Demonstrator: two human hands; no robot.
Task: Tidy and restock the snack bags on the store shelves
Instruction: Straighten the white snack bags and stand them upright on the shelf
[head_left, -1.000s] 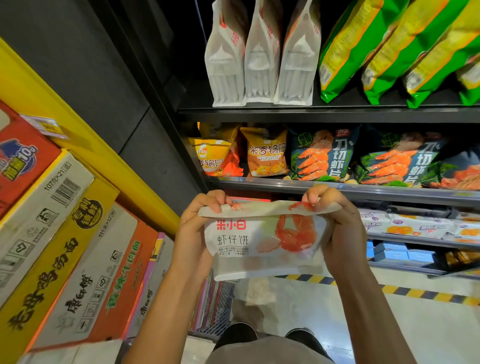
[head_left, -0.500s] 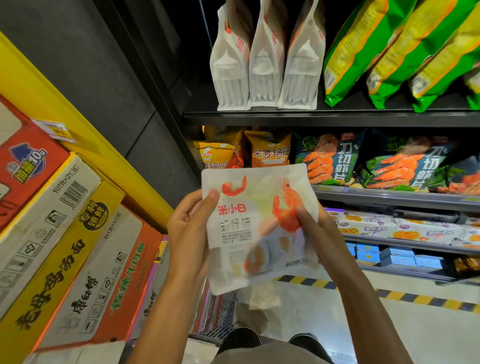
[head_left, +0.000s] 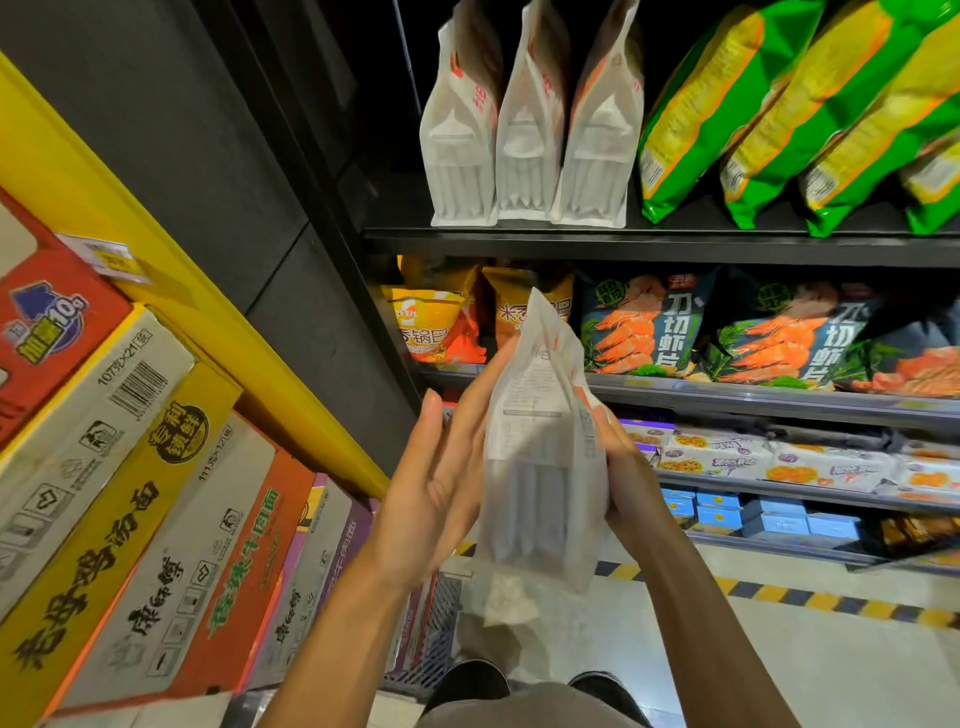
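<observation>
**Bag turned edge-on between both hands**

Since the prev frame the white snack bag has swung round: half a sec ago its printed front w/ the shrimp picture faced the camera, now the narrow side gusset w/ small print faces it and the bag stands upright, top corner pointing up at frame centre. A sec ago it was held flat w/ fingers curled over the top edge.

Left hand sits just left of centre, palm turned toward the bag, fingers nearly straight and lying along the bag's left face, thumb sticking up free. Right hand is on the bag's right side, mostly hidden behind it; the fingers that show wrap onto the right edge, gripping it. Bag is in mid-air in front of the shelf unit, not on any shelf.

Upper centre: three matching white bags stand in a row on the top shelf, green-and-yellow bags just right of them. Next shelf down, centre right: orange bags and dark shrimp-print bags. Lower right: flat packs and blue boxes on lower shelves, hazard-striped floor below. Left side of frame: stacked noodle cartons under a yellow rail.
</observation>
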